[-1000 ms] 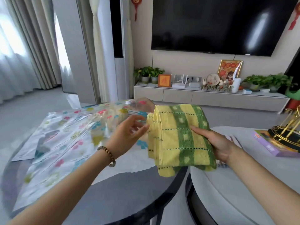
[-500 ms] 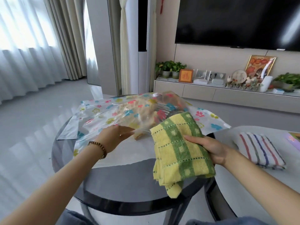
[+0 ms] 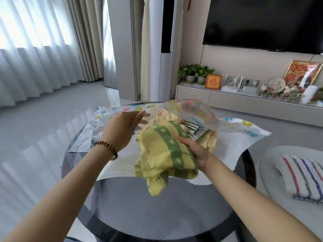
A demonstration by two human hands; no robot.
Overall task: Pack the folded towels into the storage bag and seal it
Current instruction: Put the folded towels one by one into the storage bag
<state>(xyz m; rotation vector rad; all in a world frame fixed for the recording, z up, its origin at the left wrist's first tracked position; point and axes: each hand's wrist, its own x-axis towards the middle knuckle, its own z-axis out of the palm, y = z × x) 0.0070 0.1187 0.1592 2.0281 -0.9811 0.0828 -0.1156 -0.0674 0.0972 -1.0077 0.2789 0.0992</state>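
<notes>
A clear storage bag (image 3: 190,109) printed with coloured flowers lies on the round dark glass table (image 3: 157,206). My left hand (image 3: 122,130) grips the bag's upper flap and holds the mouth lifted. My right hand (image 3: 195,151) holds a folded yellow towel with green stripes (image 3: 162,156), its far end at the bag's mouth and its near end hanging loose. Inside the bag I see a pale yellow towel (image 3: 212,140) and a dark-striped towel (image 3: 194,131). A white towel with red and blue stripes (image 3: 304,179) lies folded on the pale table at the right.
A second pale round table (image 3: 272,154) adjoins the glass one on the right. Behind are a low TV cabinet (image 3: 244,103) with plants and ornaments, a wall television (image 3: 262,23), and curtains (image 3: 43,49) at the left over grey floor.
My left hand has raised the bag's flap and the mouth gapes wider. My right hand has pushed the yellow-green towel forward to the opening. The view has swung left and down.
</notes>
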